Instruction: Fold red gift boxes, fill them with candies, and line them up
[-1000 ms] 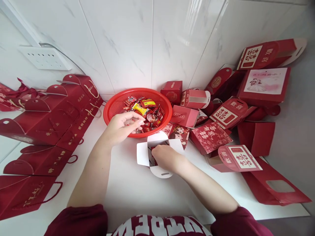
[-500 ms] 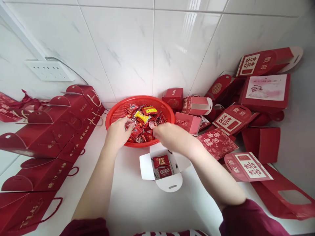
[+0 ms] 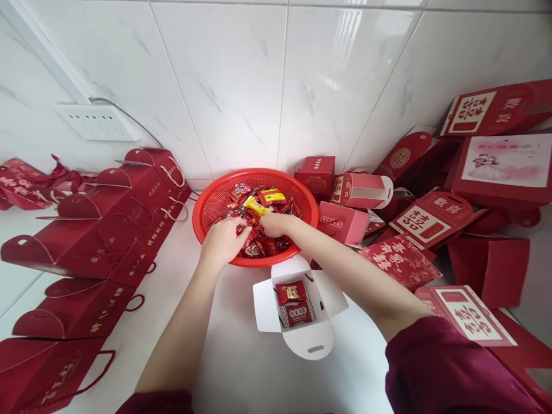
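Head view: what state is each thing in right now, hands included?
White-lined box: open, flaps spread, red packets inside.
Red basket: upright, holding wrapped sweets.
Left hand: at the sweets, fingers bent; grip unclear.
Right hand: among the sweets, fingertips hidden; grip unclear.
Boxes at picture left: standing close together.
Boxes at picture right: loosely heaped, several tilted.

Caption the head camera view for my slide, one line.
Left hand and right hand at wrapped sweets in a red basket, an open box in front.

Glossy tiled wall (image 3: pixel 233 75) (grey-veined, streaked with reflected light (image 3: pixel 348 29)) behind a white tabletop (image 3: pixel 241 345).
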`<state>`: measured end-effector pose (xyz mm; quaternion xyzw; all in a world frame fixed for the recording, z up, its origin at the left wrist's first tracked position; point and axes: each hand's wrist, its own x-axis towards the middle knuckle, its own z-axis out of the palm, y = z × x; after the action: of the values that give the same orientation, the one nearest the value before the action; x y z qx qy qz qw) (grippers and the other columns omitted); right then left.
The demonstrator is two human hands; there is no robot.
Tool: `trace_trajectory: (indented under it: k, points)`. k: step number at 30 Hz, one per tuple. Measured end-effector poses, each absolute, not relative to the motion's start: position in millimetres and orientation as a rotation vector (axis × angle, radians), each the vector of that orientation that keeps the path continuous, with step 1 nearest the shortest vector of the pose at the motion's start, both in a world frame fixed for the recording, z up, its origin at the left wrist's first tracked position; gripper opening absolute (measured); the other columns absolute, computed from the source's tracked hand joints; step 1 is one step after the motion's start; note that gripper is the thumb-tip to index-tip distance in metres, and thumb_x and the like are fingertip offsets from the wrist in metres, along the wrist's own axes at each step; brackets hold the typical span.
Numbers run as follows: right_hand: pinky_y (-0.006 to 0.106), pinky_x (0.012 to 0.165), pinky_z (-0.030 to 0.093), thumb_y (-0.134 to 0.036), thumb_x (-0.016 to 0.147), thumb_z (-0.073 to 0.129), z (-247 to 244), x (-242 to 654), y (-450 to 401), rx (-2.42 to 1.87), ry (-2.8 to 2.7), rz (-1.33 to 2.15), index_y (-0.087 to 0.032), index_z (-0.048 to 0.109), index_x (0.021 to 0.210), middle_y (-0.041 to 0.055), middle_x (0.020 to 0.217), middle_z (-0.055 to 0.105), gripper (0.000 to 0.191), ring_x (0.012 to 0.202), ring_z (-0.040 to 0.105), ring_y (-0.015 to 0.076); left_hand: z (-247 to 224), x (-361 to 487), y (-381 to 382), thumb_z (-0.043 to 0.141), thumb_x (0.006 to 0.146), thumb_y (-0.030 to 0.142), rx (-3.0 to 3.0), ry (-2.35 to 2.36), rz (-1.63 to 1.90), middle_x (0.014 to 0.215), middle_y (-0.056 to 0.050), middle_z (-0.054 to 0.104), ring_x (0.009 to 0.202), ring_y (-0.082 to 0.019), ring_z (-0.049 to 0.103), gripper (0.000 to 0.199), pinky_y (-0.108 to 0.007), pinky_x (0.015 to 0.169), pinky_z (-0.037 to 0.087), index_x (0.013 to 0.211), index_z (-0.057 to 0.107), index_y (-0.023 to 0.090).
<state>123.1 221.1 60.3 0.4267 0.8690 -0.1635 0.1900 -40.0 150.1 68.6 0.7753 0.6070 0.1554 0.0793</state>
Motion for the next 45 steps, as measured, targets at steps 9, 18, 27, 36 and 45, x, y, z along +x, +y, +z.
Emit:
trace_trajectory:
  k: [9,18,27,36,45]
  points:
    - [0.043,0.089,0.055,-0.035,0.096,0.061,47.6,127.4,216.3,1.118,2.44,-0.543,-0.013,0.062,0.117,0.0093,0.117,0.065,0.03,0.102,0.065,0.0217,64.8,-39.7,149.7,0.05,0.094,0.041,2.321,1.804,0.442,0.106,-0.008,0.075,0.095,-0.028,0.069,0.029,-0.037,0.086,0.05,0.101,0.071,0.023]
    - [0.029,0.074,0.051,-0.021,0.077,0.071,39.9,136.0,223.1,1.007,2.364,-0.782,-0.009,0.071,0.107,0.0106,0.1,0.074,0.032,0.087,0.069,0.0231,62.4,-40.5,149.9,0.05,0.095,0.042,2.306,1.789,0.449,0.109,-0.006,0.075,0.096,-0.028,0.069,0.029,-0.037,0.085,0.05,0.102,0.072,0.024]
    - [0.023,0.069,0.049,-0.018,0.067,0.08,46.2,147.9,225.8,1.02,2.411,-1.149,-0.011,0.069,0.112,0.0076,0.096,0.075,0.047,0.084,0.069,0.0214,65.2,-40.7,149.3,0.049,0.094,0.042,2.292,1.798,0.433,0.104,-0.007,0.076,0.096,-0.029,0.07,0.029,-0.038,0.084,0.05,0.1,0.072,0.024]
    - [0.024,0.068,0.057,-0.015,0.095,0.054,58.2,163.6,217.1,1.326,2.497,-1.833,-0.015,0.036,0.142,0.0039,0.088,0.071,0.051,0.073,0.071,0.0137,71.4,-42.6,149.5,0.048,0.094,0.046,2.245,1.779,0.496,0.099,-0.005,0.077,0.09,-0.026,0.071,0.032,-0.034,0.078,0.051,0.096,0.072,0.025]
    - [0.027,0.082,0.06,-0.019,0.092,0.06,91.8,171.2,160.3,1.478,2.562,-2.417,-0.015,0.056,0.109,0.0023,0.093,0.068,0.018,0.08,0.071,0.0112,88.3,-28.2,135.4,0.062,0.086,0.056,1.867,1.347,0.871,0.088,-0.003,0.074,0.081,-0.02,0.068,0.036,-0.03,0.076,0.052,0.09,0.069,0.021]
